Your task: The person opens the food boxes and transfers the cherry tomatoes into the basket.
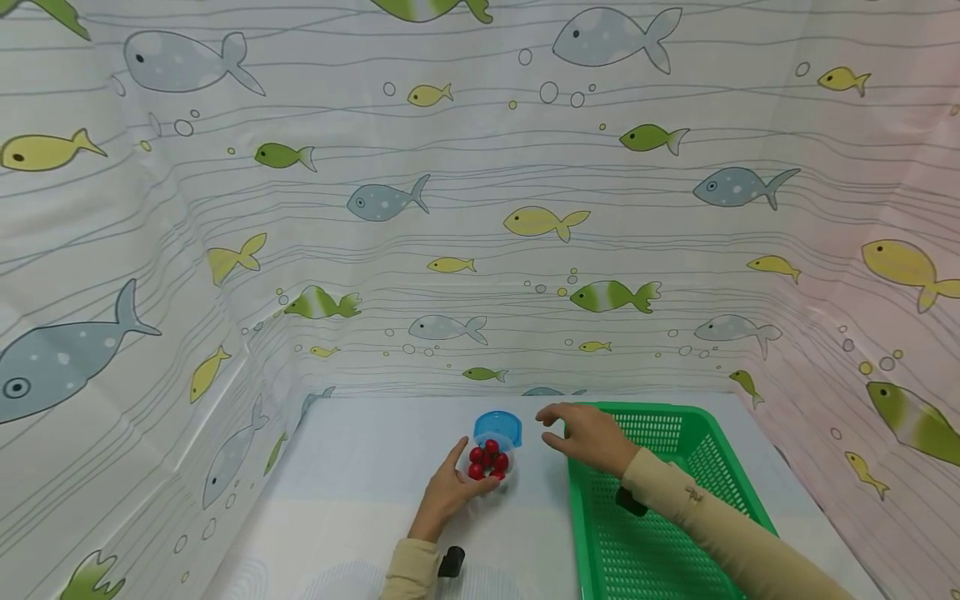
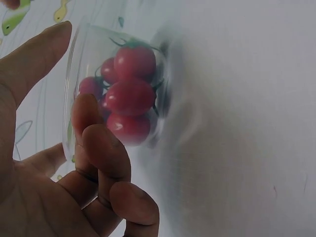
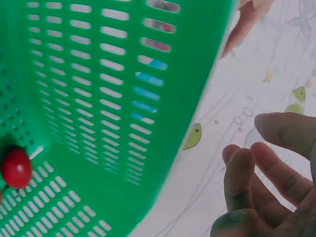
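A clear plastic tub stands on the table with several small red cherry tomatoes inside, some with green stems. My left hand holds the tub from its left and near side, fingers and thumb around its wall. Just beyond the tub lies a blue lid; whether it is joined to the tub cannot be told. Over the left rim of a green basket hovers my right hand, fingers loosely bent and nothing between them. Inside the basket, the right wrist view has a red tomato on the slotted floor.
The basket takes up the right side of the white table. Fish-printed sheeting rises behind the table and along both sides. The right forearm crosses over the basket.
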{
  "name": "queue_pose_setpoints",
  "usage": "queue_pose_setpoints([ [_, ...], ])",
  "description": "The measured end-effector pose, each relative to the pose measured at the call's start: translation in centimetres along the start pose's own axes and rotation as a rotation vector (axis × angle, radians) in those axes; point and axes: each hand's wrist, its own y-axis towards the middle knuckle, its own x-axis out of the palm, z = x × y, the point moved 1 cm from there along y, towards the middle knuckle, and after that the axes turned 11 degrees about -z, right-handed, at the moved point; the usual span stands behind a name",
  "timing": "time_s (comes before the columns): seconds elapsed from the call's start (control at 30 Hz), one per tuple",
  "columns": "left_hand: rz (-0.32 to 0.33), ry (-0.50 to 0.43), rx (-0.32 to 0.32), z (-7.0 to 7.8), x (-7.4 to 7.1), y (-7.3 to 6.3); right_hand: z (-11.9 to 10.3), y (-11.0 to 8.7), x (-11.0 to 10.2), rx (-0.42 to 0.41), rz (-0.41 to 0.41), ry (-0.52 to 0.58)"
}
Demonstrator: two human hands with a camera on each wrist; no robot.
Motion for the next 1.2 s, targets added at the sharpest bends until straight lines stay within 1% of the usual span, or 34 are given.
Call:
queue_pose_setpoints([
  [0.2,0.002,0.013,-0.022,0.1,0.1,0.1,-1.3,1.3,0.1,0.015,-0.033,-0.019],
  [0.53,-0.019,0.017,0.010,-0.1,0.0,0.2,-2.7,3.7,0.9,-0.039,-0.051,-0.004],
  [0.7,-0.022,0.033,0.010,-0.3,-0.1,0.3,-3.0,5.0,1.7,-0.011,-0.086,-0.013],
  [0.87,-0.025,0.030,0.016,-0.4,0.0,0.4,-3.2,5.9,2.3,0.039,-0.144,-0.014],
  [1.1,-0.031,0.021,0.025,-0.3,-0.1,0.5,-3.8,6.8,3.2,0.047,-0.214,0.011],
  [1.2,-0.039,0.009,0.023,-0.3,-0.2,0.5,-4.2,7.2,3.6,0.059,-0.239,0.003],
])
